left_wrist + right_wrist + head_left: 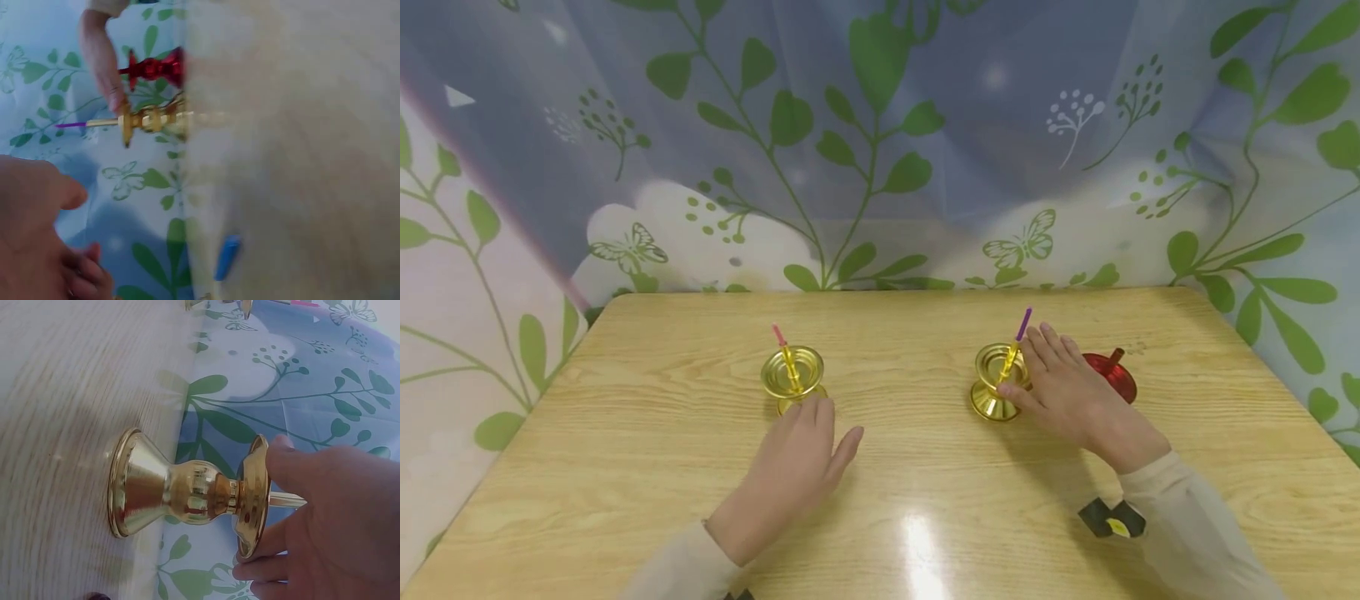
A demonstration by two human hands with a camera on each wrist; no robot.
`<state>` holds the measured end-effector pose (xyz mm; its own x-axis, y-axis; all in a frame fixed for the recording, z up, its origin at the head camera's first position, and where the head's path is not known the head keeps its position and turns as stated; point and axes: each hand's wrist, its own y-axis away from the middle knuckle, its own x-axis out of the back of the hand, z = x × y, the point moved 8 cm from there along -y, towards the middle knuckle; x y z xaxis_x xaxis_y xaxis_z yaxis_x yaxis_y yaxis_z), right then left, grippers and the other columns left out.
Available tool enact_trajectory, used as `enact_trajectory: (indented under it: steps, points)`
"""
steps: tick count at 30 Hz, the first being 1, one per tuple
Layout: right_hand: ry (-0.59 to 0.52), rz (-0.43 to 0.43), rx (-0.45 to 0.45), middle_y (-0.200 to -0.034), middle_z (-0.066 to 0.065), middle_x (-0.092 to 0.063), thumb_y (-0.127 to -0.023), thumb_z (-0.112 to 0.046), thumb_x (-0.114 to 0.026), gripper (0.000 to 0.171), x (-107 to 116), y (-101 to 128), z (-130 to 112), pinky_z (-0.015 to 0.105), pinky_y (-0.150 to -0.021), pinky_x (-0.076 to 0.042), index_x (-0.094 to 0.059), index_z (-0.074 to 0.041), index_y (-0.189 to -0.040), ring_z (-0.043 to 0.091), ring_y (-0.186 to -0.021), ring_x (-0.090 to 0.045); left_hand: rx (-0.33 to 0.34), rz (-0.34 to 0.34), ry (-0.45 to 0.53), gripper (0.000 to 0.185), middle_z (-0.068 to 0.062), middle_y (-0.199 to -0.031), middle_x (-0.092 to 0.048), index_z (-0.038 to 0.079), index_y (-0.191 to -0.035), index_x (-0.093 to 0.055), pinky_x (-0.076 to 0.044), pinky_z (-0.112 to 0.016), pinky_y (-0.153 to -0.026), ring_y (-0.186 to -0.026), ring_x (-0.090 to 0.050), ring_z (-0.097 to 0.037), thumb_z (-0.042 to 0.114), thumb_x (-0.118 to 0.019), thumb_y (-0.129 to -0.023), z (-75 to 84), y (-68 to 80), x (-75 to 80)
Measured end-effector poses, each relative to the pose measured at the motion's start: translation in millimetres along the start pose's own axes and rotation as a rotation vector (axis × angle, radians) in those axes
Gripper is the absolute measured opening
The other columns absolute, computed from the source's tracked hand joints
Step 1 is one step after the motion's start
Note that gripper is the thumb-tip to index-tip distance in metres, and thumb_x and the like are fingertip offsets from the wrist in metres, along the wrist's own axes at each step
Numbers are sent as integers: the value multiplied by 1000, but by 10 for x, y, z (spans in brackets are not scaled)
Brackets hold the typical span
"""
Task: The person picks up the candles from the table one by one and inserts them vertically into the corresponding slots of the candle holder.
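Observation:
Two gold candle holders stand on the wooden table (925, 500). The left holder (792, 375) carries a yellow candle with a pink tip (779, 335). My left hand (838, 421) lies flat just in front of its base, fingers straight and holding nothing; it also shows in the left wrist view (56, 231). The right holder (996, 379) carries a purple candle (1024, 323). My right hand (1018, 362) is against it, fingers straight. Close up, the thumb (281, 450) touches the rim of the right holder (187, 494), with the fingers (250, 572) at the rim's other edge.
A red holder (1116, 375) stands just right of my right hand, partly hidden by it, and shows again as the red holder (153, 67). A small blue stick-like thing (226, 256) lies on the table. A leaf-printed curtain (880, 150) hangs behind the far edge.

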<state>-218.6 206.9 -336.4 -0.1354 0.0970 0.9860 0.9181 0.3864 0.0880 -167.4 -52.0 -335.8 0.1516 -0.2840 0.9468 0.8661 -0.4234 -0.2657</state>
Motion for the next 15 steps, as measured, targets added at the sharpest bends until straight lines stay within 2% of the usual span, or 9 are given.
enact_trajectory:
  steps: [3,5,8,12,15]
  points:
    - [6,6,1,-154,32,-9,-101,-55,-31,83,-5,4,-2,58,-115,-6,-19,15,-146,45,-143,-3,88,-88,-118,43,-9,-76,-47,-4,-87,-52,-44,-33,-60,-68,-47,-22,38,-51,-99,-97,84,-138]
    - [10,12,3,-154,32,-10,-101,-55,-32,84,-8,6,-4,57,-115,-7,-19,15,-146,46,-143,-4,157,-160,-198,49,-10,-73,-45,-3,-82,-51,-43,-36,-60,-68,-45,-24,43,-48,-99,-164,142,-231]
    - [10,17,4,-154,32,-11,-100,-53,-38,84,-12,13,-7,57,-115,-7,-19,15,-146,45,-143,-4,250,-238,-261,54,-11,-74,-42,-3,-80,-49,-44,-39,-63,-71,-43,-25,47,-44,-99,-239,211,-319]
    - [8,16,1,-154,33,-11,-98,-51,-47,87,-18,15,-1,56,-115,-6,-19,16,-146,45,-143,-4,292,-274,-276,54,-10,-73,-38,-2,-79,-48,-42,-39,-65,-71,-40,-24,47,-45,-99,-263,248,-359]
    - [12,21,0,-154,33,-12,-97,-53,-49,89,-19,11,2,56,-115,-7,-19,16,-146,45,-143,-4,300,-278,-278,52,-9,-73,-36,-2,-77,-46,-41,-38,-64,-69,-40,-24,46,-47,-98,-270,257,-367]
